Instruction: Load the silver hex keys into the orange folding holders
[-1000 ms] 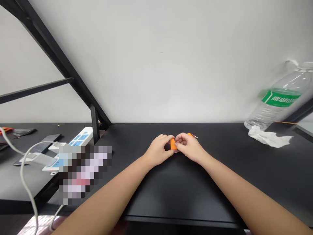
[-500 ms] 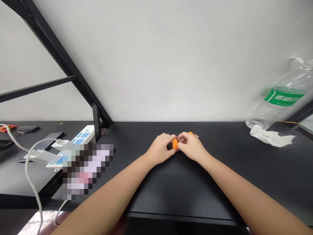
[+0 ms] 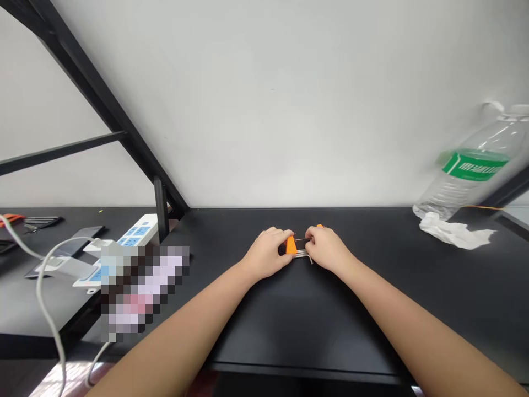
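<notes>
Near the middle of the black table, my left hand (image 3: 270,253) pinches a small orange piece (image 3: 291,246) between thumb and fingers. Thin pale rods (image 3: 301,253) extend from the orange piece toward my right hand (image 3: 328,248). That hand's fingers are curled together at the far end of the rods, and what they hold is too small and covered to name. A short thin piece (image 3: 311,259) sticks out below the right fingertips. Another bit of orange (image 3: 320,225) shows just behind the right hand.
At the right stand a clear plastic bottle (image 3: 467,165) with a green label and a crumpled white tissue (image 3: 454,231). A white power strip (image 3: 142,229), cables, a pixelated patch and a black metal frame (image 3: 161,204) are at the left. A white wall rises behind.
My hands have moved slightly apart, showing the pale rods between them. The orange piece has shifted a little left with my left hand. The whole view has shifted slightly.
</notes>
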`<state>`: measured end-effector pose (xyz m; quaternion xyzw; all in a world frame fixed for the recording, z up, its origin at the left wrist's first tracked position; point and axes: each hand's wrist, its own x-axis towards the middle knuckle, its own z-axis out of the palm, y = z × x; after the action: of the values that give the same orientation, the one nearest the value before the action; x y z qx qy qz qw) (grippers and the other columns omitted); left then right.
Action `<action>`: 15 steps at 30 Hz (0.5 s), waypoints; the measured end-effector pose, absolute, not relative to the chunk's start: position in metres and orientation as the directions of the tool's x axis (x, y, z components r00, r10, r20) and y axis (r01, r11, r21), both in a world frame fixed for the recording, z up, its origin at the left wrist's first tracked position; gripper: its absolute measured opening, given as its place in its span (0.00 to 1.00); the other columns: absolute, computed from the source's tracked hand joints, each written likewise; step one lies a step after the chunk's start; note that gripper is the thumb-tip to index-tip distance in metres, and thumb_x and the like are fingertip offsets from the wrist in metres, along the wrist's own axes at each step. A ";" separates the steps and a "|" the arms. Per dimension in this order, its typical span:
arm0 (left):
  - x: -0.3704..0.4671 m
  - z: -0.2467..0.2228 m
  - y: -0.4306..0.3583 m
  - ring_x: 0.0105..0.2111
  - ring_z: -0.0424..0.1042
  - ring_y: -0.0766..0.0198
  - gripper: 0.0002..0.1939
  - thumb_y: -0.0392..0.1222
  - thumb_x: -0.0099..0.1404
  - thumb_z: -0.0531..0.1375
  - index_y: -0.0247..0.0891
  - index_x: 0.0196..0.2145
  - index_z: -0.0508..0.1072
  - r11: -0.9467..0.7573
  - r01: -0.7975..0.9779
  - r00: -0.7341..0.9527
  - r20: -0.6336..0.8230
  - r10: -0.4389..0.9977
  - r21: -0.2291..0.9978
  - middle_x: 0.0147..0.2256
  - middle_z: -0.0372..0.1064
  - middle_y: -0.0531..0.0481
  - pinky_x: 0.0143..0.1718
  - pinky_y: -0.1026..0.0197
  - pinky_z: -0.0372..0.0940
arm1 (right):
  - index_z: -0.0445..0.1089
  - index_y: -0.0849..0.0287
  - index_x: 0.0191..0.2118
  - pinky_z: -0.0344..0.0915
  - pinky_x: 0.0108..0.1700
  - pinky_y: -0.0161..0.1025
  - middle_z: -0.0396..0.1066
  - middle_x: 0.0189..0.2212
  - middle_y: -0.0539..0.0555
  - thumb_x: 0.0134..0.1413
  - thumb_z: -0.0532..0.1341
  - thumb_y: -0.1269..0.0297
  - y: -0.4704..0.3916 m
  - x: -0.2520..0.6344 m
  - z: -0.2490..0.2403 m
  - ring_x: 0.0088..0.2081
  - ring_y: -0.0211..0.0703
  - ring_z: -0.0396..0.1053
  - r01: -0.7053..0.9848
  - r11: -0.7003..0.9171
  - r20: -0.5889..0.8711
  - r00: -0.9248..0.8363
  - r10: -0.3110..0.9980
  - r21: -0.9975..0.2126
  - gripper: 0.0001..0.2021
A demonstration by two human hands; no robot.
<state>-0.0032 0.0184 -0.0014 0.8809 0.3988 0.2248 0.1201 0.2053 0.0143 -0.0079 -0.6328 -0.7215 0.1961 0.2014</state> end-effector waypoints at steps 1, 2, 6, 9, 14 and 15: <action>-0.004 -0.001 0.019 0.38 0.69 0.56 0.20 0.43 0.61 0.65 0.42 0.51 0.72 -0.650 0.649 0.577 0.302 0.759 0.394 0.37 0.74 0.50 0.44 0.55 0.65 | 0.72 0.57 0.34 0.58 0.35 0.36 0.74 0.29 0.52 0.51 0.57 0.74 0.015 0.206 -0.008 0.34 0.41 0.69 0.842 0.117 0.038 -0.114 0.993 -0.527 0.08; -0.005 -0.002 0.019 0.38 0.69 0.56 0.20 0.43 0.61 0.65 0.42 0.51 0.73 -0.645 0.650 0.570 0.303 0.764 0.402 0.37 0.74 0.50 0.43 0.55 0.65 | 0.71 0.57 0.33 0.57 0.34 0.36 0.74 0.29 0.52 0.51 0.57 0.74 0.015 0.208 -0.009 0.33 0.41 0.69 0.849 0.111 0.032 -0.110 0.993 -0.517 0.07; -0.006 -0.002 0.020 0.38 0.70 0.58 0.20 0.43 0.61 0.66 0.42 0.52 0.72 -0.597 0.652 0.504 0.321 0.802 0.467 0.37 0.74 0.51 0.42 0.56 0.66 | 0.69 0.56 0.30 0.56 0.33 0.36 0.72 0.28 0.51 0.52 0.59 0.72 0.014 0.213 -0.009 0.31 0.40 0.67 0.865 0.118 -0.004 -0.138 0.990 -0.487 0.04; -0.007 -0.003 0.020 0.38 0.71 0.59 0.21 0.43 0.60 0.66 0.42 0.52 0.73 -0.566 0.651 0.458 0.332 0.825 0.506 0.37 0.75 0.51 0.42 0.57 0.66 | 0.68 0.56 0.30 0.55 0.33 0.35 0.72 0.28 0.50 0.52 0.59 0.72 0.010 0.217 -0.008 0.31 0.40 0.66 0.865 0.160 -0.004 -0.185 0.983 -0.475 0.04; -0.006 -0.002 0.020 0.37 0.72 0.60 0.21 0.45 0.60 0.67 0.43 0.51 0.73 -0.548 0.647 0.422 0.350 0.836 0.530 0.38 0.74 0.52 0.42 0.57 0.67 | 0.67 0.56 0.28 0.54 0.32 0.35 0.71 0.28 0.49 0.53 0.57 0.75 0.007 0.223 -0.005 0.31 0.39 0.65 0.854 0.210 -0.002 -0.240 0.971 -0.477 0.07; -0.006 -0.002 0.020 0.37 0.72 0.60 0.21 0.45 0.60 0.67 0.43 0.51 0.73 -0.545 0.648 0.418 0.350 0.838 0.531 0.37 0.74 0.52 0.41 0.57 0.67 | 0.67 0.56 0.28 0.54 0.32 0.35 0.71 0.28 0.49 0.53 0.57 0.76 0.007 0.224 -0.005 0.31 0.39 0.65 0.851 0.214 0.000 -0.244 0.970 -0.479 0.08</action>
<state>-0.0060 0.0198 -0.0022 0.8269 0.4494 0.2982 0.1592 0.2238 0.0073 -0.0049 -0.5956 -0.7643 0.1951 0.1521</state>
